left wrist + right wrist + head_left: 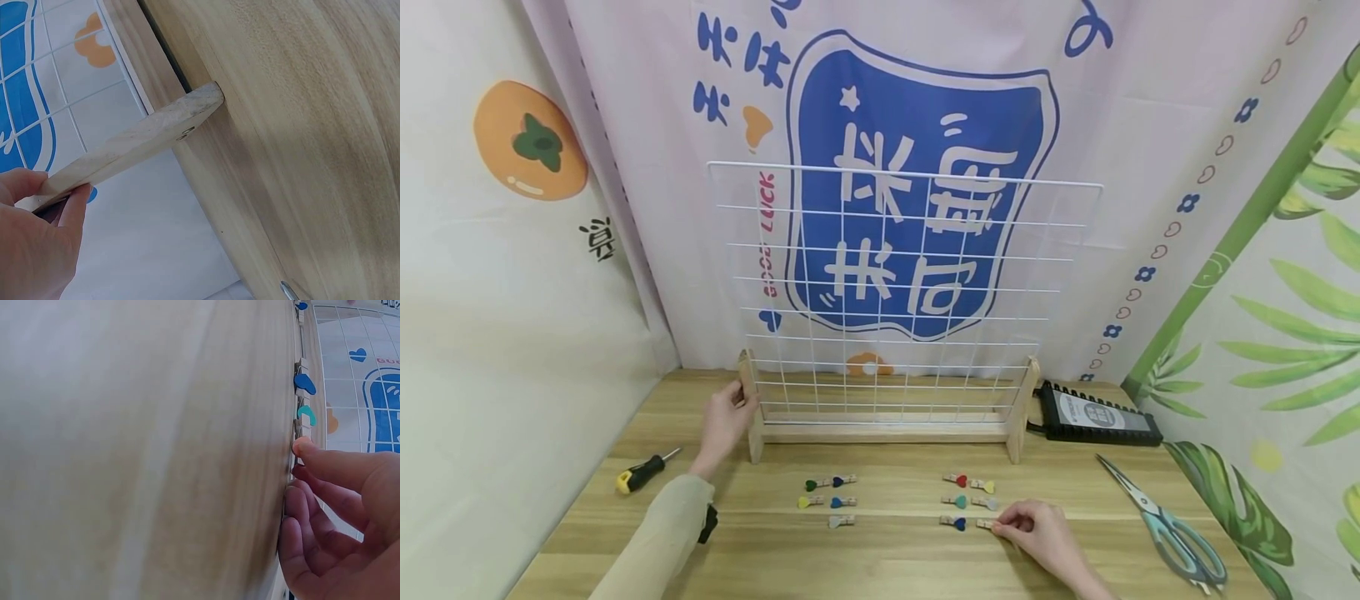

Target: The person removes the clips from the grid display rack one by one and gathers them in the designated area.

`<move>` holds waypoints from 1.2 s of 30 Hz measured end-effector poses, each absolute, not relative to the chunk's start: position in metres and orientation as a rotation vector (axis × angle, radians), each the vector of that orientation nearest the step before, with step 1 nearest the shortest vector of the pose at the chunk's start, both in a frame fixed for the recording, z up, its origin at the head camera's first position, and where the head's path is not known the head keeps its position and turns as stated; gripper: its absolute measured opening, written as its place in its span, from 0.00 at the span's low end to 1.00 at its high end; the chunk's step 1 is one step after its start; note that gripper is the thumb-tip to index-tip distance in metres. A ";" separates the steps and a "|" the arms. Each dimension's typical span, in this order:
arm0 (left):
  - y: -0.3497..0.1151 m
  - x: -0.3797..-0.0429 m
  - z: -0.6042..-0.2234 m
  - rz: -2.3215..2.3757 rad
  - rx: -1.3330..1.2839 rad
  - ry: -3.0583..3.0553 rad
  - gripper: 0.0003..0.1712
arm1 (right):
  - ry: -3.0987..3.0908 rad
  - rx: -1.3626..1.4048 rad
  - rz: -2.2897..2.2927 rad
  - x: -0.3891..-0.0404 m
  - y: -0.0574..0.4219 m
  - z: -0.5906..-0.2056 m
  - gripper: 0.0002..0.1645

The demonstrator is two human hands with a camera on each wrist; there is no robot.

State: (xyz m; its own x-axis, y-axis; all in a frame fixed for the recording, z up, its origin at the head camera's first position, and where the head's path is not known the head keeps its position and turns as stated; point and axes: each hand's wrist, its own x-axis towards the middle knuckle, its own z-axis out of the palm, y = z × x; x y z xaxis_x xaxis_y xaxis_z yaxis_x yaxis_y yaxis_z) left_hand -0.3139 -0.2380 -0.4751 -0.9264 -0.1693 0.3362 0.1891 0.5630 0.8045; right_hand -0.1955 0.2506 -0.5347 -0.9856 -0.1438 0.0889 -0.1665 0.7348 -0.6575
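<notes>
My left hand (730,419) grips the left wooden upright (751,408) of a stand that holds a white wire grid (887,317). The left wrist view shows thumb and fingers on either side of that upright (137,134), near its top end. At the table's front right, my right hand (1037,533) pinches a small wooden clothespin (984,524), whose far end is hidden by the fingertips. Beside it lie clothespins with heart tops: dark blue (958,524), teal (959,502), grey (991,504), red (960,481) and yellow (988,486).
Left of centre lies another group of heart clothespins, among them a green one (812,485). A yellow-black screwdriver (642,475) is at the left. Scissors (1165,525) and a black-edged case (1101,417) lie at the right. Printed curtains (647,275) hang behind the table.
</notes>
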 end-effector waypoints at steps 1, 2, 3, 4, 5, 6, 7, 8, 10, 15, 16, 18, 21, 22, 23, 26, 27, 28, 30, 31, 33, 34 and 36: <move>-0.238 -0.314 -0.475 -1.311 -0.014 -2.425 0.11 | -2.898 0.257 1.105 -0.195 0.250 -0.535 0.06; -0.238 -0.313 -0.474 -1.312 -0.012 -2.429 0.10 | -2.899 0.255 1.106 -0.195 0.250 -0.535 0.05; -0.238 -0.313 -0.474 -1.313 -0.010 -2.429 0.10 | -2.898 0.254 1.108 -0.196 0.250 -0.535 0.05; -0.238 -0.313 -0.474 -1.314 -0.008 -2.428 0.09 | -2.897 0.254 1.107 -0.196 0.250 -0.535 0.05; -0.238 -0.313 -0.473 -1.318 -0.009 -2.425 0.09 | -2.895 0.255 1.107 -0.196 0.250 -0.535 0.05; -0.237 -0.312 -0.473 -1.318 -0.008 -2.423 0.08 | -2.894 0.254 1.107 -0.196 0.250 -0.535 0.05; -0.237 -0.312 -0.473 -1.322 -0.010 -2.421 0.08 | -2.893 0.256 1.105 -0.196 0.250 -0.535 0.05; -0.237 -0.313 -0.473 -1.318 -0.008 -2.420 0.08 | -2.892 0.256 1.105 -0.196 0.250 -0.535 0.05; -0.237 -0.313 -0.473 -1.312 -0.005 -2.420 0.07 | -2.896 0.258 1.105 -0.196 0.250 -0.535 0.05; -0.238 -0.314 -0.473 -1.299 0.003 -2.433 0.07 | -2.912 0.260 1.115 -0.196 0.251 -0.535 0.05; -0.238 -0.314 -0.473 -1.298 0.004 -2.437 0.07 | -2.915 0.261 1.118 -0.196 0.251 -0.535 0.05; -0.239 -0.314 -0.473 -1.292 0.003 -2.439 0.09 | -2.919 0.265 1.128 -0.197 0.252 -0.535 0.06; -0.239 -0.315 -0.474 -1.277 -0.006 -2.439 0.09 | -2.922 0.273 1.149 -0.197 0.252 -0.534 0.07; -0.239 -0.315 -0.474 -1.265 -0.011 -2.438 0.09 | -2.923 0.276 1.154 -0.197 0.252 -0.534 0.07; -0.239 -0.316 -0.474 -1.257 -0.014 -2.436 0.09 | -2.924 0.277 1.161 -0.197 0.253 -0.534 0.07; -0.239 -0.316 -0.476 -1.230 -0.023 -2.433 0.08 | -2.931 0.280 1.174 -0.197 0.253 -0.533 0.07; -0.239 -0.316 -0.476 -1.220 -0.023 -2.435 0.07 | -2.932 0.281 1.176 -0.197 0.253 -0.533 0.07; -0.239 -0.316 -0.476 -1.215 -0.024 -2.434 0.07 | -2.933 0.281 1.178 -0.197 0.254 -0.532 0.07; -0.239 -0.317 -0.477 -1.211 -0.029 -2.432 0.07 | -2.933 0.281 1.182 -0.197 0.254 -0.532 0.08; -0.239 -0.317 -0.477 -1.215 -0.032 -2.431 0.07 | -2.933 0.280 1.183 -0.197 0.254 -0.532 0.08; -0.238 -0.317 -0.477 -1.225 -0.035 -2.428 0.07 | -2.933 0.280 1.184 -0.197 0.254 -0.532 0.08; -0.238 -0.317 -0.476 -1.231 -0.037 -2.426 0.07 | -2.933 0.280 1.185 -0.197 0.255 -0.532 0.08; -0.237 -0.317 -0.476 -1.241 -0.032 -2.428 0.07 | -2.932 0.281 1.186 -0.197 0.255 -0.532 0.08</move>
